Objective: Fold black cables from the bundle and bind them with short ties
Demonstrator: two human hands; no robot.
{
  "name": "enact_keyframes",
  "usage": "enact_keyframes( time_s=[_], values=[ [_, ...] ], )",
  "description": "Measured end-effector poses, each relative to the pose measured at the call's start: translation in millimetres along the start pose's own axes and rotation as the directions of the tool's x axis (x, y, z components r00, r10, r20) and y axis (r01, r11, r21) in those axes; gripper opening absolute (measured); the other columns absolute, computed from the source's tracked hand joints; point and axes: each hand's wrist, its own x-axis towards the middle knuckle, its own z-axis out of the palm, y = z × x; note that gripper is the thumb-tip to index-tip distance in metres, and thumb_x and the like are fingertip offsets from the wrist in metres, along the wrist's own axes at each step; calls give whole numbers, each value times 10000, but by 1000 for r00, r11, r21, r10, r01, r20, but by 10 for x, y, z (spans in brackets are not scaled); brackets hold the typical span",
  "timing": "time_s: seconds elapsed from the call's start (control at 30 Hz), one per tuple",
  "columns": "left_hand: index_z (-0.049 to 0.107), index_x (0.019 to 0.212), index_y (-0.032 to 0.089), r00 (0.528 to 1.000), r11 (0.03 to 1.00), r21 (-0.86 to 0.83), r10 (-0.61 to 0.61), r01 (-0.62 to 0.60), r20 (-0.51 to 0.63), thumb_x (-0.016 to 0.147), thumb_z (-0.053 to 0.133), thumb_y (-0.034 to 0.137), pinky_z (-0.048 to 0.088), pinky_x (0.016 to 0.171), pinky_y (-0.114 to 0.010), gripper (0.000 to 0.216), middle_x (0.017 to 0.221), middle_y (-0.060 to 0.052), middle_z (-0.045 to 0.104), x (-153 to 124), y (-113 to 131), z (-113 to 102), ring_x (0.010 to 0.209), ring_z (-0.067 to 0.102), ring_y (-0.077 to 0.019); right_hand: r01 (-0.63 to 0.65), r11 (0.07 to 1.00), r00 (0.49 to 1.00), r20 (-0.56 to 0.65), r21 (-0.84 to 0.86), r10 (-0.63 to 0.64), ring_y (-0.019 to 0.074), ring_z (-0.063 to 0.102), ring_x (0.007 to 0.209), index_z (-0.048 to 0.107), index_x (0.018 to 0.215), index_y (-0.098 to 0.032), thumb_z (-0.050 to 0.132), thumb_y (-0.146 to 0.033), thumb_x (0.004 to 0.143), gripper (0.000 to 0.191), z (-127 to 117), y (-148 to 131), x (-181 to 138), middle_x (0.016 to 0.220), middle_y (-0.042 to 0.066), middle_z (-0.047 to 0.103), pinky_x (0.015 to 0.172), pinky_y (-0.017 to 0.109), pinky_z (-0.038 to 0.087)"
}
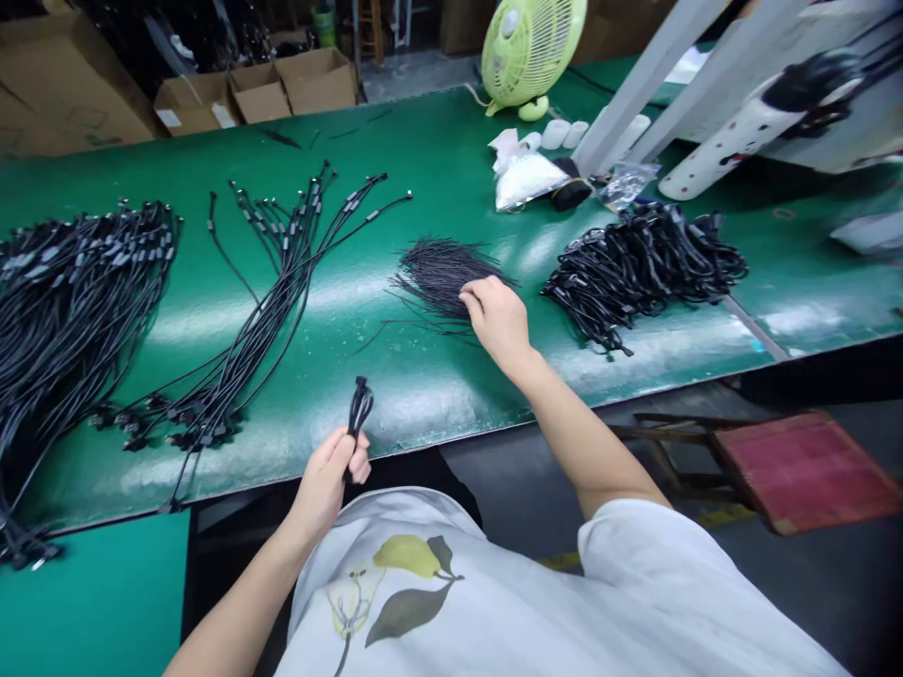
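The left hand (pixel 337 465) grips a folded black cable (pixel 360 409) near the edge of the tabletop (pixel 416 414); the right hand (pixel 496 315) meets a pile of thin black ties (pixel 437 268), its fingers' grip indeterminable.

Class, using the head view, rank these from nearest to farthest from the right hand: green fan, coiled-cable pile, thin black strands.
1. Thin black strands, at the right hand.
2. Coiled-cable pile, off to the right.
3. Green fan, farthest back.
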Motion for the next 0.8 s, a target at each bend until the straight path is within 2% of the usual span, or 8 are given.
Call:
enact_keyframes(
  time_s=[0.13, 0.27, 0.33, 0.43, 0.57, 0.63, 0.7, 0.8],
  values=[
    [556, 1159, 136, 998, 999, -4, 54, -54, 30, 882, 596, 436, 327, 541, -247, 410, 583, 68, 404, 60, 47, 73, 508, 380, -80, 30, 933, 966, 230, 358, -120, 178, 593, 844, 649, 887, -179, 481, -278, 941, 202, -23, -624, -444, 904, 63, 652, 784, 287, 427],
    [489, 1298, 124, 993, 995, 5, 95, -96, 72, 912, 546, 428, 340, 556, -248, 494, 601, 64, 404, 62, 35, -11, 524, 393, -89, 32, 756, 789, 448, 653, -421, 117, 575, 732, 636, 867, -172, 493, -228, 932, 166, -33, -1233, -876, 824, 23, 636, 691, 225, 424],
    [538, 1241, 116, 988, 985, 85, 144, -148, 57, 927, 508, 437, 355, 580, -254, 450, 613, 52, 419, 35, 23, -82, 546, 412, -98, 153, 768, 774, 407, 622, -485, 109, 539, 682, 621, 879, -158, 470, -198, 933, 166, -38, -1434, -1009, 801, 26, 609, 643, 224, 404],
    [614, 1125, 147, 966, 899, 375, 256, -228, -25, 943, 460, 413, 371, 630, -265, 358, 638, 28, 473, -12, 24, -191, 578, 445, -117, 542, 757, 729, 245, 364, -639, 141, 520, 680, 622, 853, -143, 418, -159, 948, 226, -28, -1592, -1054, 756, 46, 588, 647, 277, 388],
    [653, 1007, 183, 910, 696, 681, 401, -229, -103, 899, 510, 319, 372, 675, -287, 225, 666, -4, 547, -36, 67, -339, 624, 478, -155, 901, 416, 410, 74, 125, -909, 201, 566, 941, 649, 942, -111, 369, -74, 935, 282, 12, -1677, -936, 1027, 117, 644, 813, 353, 415],
    [645, 860, 175, 948, 719, 672, 307, -176, -81, 874, 525, 310, 369, 654, -292, 181, 599, -3, 535, -50, 98, -402, 592, 475, -158, 955, 272, 265, 71, 119, -962, 225, 518, 1128, 636, 1020, -99, 355, -67, 934, 295, 8, -1716, -872, 1223, 141, 592, 919, 384, 397],
    [589, 744, 175, 993, 830, 549, 121, -103, 3, 865, 524, 353, 363, 604, -279, 225, 521, 15, 498, -84, 124, -439, 531, 457, -142, 966, 216, 198, 134, 141, -971, 224, 540, 1076, 619, 972, -111, 350, -111, 961, 269, -33, -1766, -825, 1133, 139, 618, 876, 386, 409],
    [534, 716, 172, 991, 954, 298, -45, 6, 123, 828, 571, 411, 356, 557, -245, 266, 531, 35, 495, -149, 137, -447, 503, 437, -104, 965, 177, 134, 216, 191, -967, 175, 551, 763, 562, 847, -145, 332, -215, 1005, 287, -125, -1865, -769, 808, 64, 592, 674, 329, 390]
  ],
)
